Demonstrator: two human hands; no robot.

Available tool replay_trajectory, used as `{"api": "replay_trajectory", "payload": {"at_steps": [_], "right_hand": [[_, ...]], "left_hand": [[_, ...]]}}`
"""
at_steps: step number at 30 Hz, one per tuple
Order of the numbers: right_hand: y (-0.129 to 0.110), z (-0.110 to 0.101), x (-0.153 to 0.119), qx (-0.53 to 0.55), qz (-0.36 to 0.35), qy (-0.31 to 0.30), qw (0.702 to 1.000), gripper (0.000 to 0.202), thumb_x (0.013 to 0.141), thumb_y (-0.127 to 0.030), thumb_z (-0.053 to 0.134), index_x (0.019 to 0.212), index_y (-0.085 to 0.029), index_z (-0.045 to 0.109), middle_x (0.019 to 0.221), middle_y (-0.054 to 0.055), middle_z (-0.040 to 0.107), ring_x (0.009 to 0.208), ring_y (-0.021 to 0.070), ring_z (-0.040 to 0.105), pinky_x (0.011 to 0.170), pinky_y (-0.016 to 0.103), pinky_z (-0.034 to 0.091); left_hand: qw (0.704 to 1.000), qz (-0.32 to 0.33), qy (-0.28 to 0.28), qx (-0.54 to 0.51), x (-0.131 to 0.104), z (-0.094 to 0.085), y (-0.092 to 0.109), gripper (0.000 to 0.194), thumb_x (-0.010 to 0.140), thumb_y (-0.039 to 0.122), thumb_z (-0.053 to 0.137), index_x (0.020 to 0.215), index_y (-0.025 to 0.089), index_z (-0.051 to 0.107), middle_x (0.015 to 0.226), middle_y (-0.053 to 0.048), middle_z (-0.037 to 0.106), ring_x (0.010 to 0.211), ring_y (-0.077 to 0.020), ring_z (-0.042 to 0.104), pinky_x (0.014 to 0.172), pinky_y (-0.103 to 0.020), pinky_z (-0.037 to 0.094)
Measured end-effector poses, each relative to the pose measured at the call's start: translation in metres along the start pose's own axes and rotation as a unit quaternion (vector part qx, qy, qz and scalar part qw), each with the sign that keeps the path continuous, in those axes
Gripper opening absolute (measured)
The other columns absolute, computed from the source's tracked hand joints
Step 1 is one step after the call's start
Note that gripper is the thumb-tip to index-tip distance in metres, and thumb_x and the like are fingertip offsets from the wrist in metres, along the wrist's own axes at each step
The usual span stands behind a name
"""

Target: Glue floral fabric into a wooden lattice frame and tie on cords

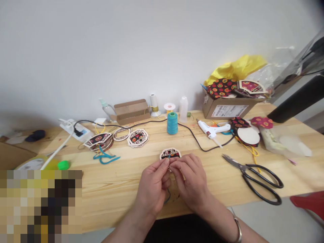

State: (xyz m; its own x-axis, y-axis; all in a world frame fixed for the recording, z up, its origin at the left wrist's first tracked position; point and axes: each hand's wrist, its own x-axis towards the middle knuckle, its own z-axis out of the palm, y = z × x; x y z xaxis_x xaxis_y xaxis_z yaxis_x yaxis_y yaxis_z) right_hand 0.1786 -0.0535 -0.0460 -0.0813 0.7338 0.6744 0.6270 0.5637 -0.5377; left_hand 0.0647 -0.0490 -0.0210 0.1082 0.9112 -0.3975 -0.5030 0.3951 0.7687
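Observation:
My left hand (154, 182) and my right hand (191, 175) meet at the fingertips above the front of the table. Both are closed in a pinch on a thin teal cord (168, 195), whose loose end hangs below them. The pinched part is mostly covered by my fingers. Just behind and under the fingertips lies a small ornament (170, 153) with a pale wooden lattice frame over dark patterned cloth. Its near part is hidden by my hands. A cone of teal thread (172, 123) stands upright beyond it.
Large black-handled scissors (243, 167) lie open to the right. Behind them are a white glue gun (214, 129) and a cardboard box (227, 108) of cloth pieces. Lattice ornaments (138, 137) are stacked at left, near a power strip (76, 130). A black cable (192, 133) crosses the table.

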Motion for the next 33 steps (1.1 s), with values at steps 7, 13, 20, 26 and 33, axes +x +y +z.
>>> {"api": "replay_trajectory", "payload": {"at_steps": [7, 13, 20, 26, 33], "right_hand": [[0.000, 0.000, 0.000, 0.012, 0.010, 0.009, 1.000, 0.012, 0.084, -0.007, 0.055, 0.082, -0.018, 0.059, 0.086, 0.004, 0.069, 0.079, 0.0181, 0.055, 0.070, 0.035, 0.040], [0.000, -0.001, 0.000, 0.015, 0.011, 0.013, 1.000, 0.011, 0.085, -0.007, 0.055, 0.083, -0.017, 0.060, 0.087, 0.004, 0.069, 0.079, 0.0172, 0.056, 0.071, 0.035, 0.041], [-0.001, -0.003, 0.000, -0.001, 0.004, 0.022, 1.000, 0.013, 0.084, -0.007, 0.055, 0.084, -0.018, 0.062, 0.084, 0.004, 0.069, 0.078, 0.0171, 0.055, 0.071, 0.035, 0.041], [-0.004, -0.005, -0.001, -0.013, -0.018, 0.018, 1.000, 0.012, 0.082, -0.007, 0.057, 0.087, -0.017, 0.062, 0.086, 0.006, 0.069, 0.078, 0.0187, 0.055, 0.070, 0.036, 0.041], [-0.002, -0.012, 0.005, 0.046, 0.028, 0.036, 0.998, 0.010, 0.082, -0.010, 0.058, 0.084, -0.017, 0.065, 0.079, 0.005, 0.067, 0.076, 0.0180, 0.057, 0.070, 0.036, 0.045]], "left_hand": [[1.000, -0.003, 0.001, 0.004, 0.000, 0.001, 0.000, 0.024, 0.071, 0.030, 0.074, 0.082, 0.008, 0.073, 0.050, 0.010, 0.025, 0.045, -0.0026, 0.012, 0.039, -0.016, 0.014], [1.000, -0.003, 0.007, 0.003, -0.001, 0.002, 0.000, 0.023, 0.070, 0.030, 0.075, 0.079, 0.008, 0.072, 0.048, 0.011, 0.023, 0.044, -0.0025, 0.012, 0.039, -0.016, 0.014], [1.000, -0.006, 0.005, 0.001, -0.001, 0.002, -0.001, 0.023, 0.071, 0.029, 0.074, 0.081, 0.008, 0.072, 0.048, 0.011, 0.023, 0.044, -0.0023, 0.012, 0.039, -0.016, 0.014], [1.000, -0.008, -0.004, -0.004, 0.001, 0.000, -0.002, 0.023, 0.072, 0.029, 0.074, 0.081, 0.007, 0.071, 0.047, 0.011, 0.024, 0.043, -0.0023, 0.013, 0.040, -0.016, 0.013], [1.000, 0.000, 0.009, 0.006, 0.002, -0.001, -0.003, 0.021, 0.071, 0.030, 0.074, 0.074, 0.010, 0.070, 0.046, 0.011, 0.025, 0.043, -0.0026, 0.014, 0.040, -0.016, 0.013]]}}
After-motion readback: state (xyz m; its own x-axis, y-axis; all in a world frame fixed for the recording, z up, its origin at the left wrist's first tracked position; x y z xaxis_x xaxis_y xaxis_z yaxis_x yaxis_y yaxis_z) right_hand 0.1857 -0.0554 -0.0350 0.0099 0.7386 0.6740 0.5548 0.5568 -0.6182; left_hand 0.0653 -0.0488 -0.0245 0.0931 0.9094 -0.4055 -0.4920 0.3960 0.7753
